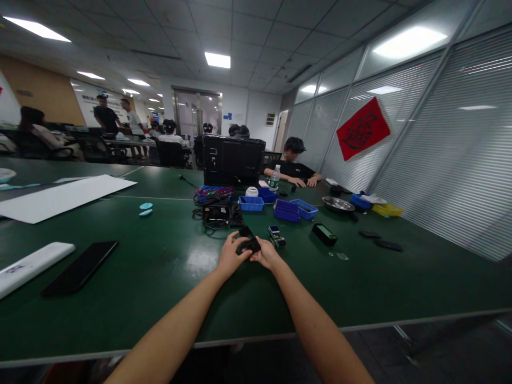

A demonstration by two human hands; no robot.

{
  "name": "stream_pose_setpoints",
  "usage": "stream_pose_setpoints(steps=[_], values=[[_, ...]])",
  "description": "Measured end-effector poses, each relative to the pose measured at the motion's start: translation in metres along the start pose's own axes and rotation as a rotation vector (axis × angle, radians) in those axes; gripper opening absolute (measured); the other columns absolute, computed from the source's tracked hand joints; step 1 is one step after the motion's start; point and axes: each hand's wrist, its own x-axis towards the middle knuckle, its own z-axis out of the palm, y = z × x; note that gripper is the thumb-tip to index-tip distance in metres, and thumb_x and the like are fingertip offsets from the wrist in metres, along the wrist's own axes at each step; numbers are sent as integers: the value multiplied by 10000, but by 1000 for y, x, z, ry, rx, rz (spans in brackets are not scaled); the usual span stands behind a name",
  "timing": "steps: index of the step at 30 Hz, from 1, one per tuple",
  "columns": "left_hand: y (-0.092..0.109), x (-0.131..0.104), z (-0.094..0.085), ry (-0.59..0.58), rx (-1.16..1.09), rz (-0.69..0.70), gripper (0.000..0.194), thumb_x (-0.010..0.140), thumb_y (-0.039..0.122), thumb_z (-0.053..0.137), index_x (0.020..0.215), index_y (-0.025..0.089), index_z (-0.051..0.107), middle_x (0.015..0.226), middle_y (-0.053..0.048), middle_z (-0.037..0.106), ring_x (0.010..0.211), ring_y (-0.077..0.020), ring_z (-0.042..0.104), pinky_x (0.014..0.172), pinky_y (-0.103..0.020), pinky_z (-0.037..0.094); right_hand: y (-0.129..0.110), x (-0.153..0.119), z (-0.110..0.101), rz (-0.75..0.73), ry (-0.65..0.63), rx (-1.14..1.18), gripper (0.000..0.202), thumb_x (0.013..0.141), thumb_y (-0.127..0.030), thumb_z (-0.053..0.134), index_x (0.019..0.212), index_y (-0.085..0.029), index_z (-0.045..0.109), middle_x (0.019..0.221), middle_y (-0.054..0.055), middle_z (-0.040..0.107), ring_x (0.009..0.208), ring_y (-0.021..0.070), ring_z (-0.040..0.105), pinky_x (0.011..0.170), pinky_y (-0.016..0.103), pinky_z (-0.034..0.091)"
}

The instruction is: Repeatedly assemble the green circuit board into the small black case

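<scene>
Both hands meet over the middle of the green table, around a small black plastic part (248, 244) that looks like a frame or housing. My left hand (231, 254) is closed on its left side, thumb along the lower edge. At its right side, my right hand (267, 253) has its fingers curled against the same part, some hidden beneath it. Just beyond the right hand lies a small green circuit board (276, 236) with a little screen and components. Farther right sits an open black box (325, 234) with a green inside.
Beyond the hands are black devices with cables (218, 214), blue trays (251, 204), a white ball (252, 191), a water bottle (274, 178) and a large black case (234, 160). A metal bowl (338, 204) stands right. A black slab (80, 268) lies left. Another person (294, 165) sits across the table.
</scene>
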Motion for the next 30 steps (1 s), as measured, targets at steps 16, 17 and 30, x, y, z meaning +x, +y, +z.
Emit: stream_pose_setpoints(steps=[16,17,30], values=[[4,-5,-1,-14,154,72,474,640,287,668,1091,244,530,1284,-41,410,1153,-215,406,990,-368,325,-29,-18,-47,-309,795,-1395,400,776,-436,501,1103,-206,520,1083,111,509,1028,248,443,815,320,364],[3,-4,0,-27,157,59,473,643,295,664,1095,249,532,1298,-40,398,1161,-219,402,995,-372,322,-28,-17,-48,-265,769,-1422,455,750,-440,539,1136,-201,498,1095,122,495,1039,260,434,820,334,362],[-2,-2,3,-86,129,-6,394,665,322,644,1046,246,576,1246,-43,457,1159,-217,419,995,-365,323,-33,-8,-61,-95,669,-1284,389,837,-390,368,1117,-185,546,1048,122,581,961,236,539,760,312,403]])
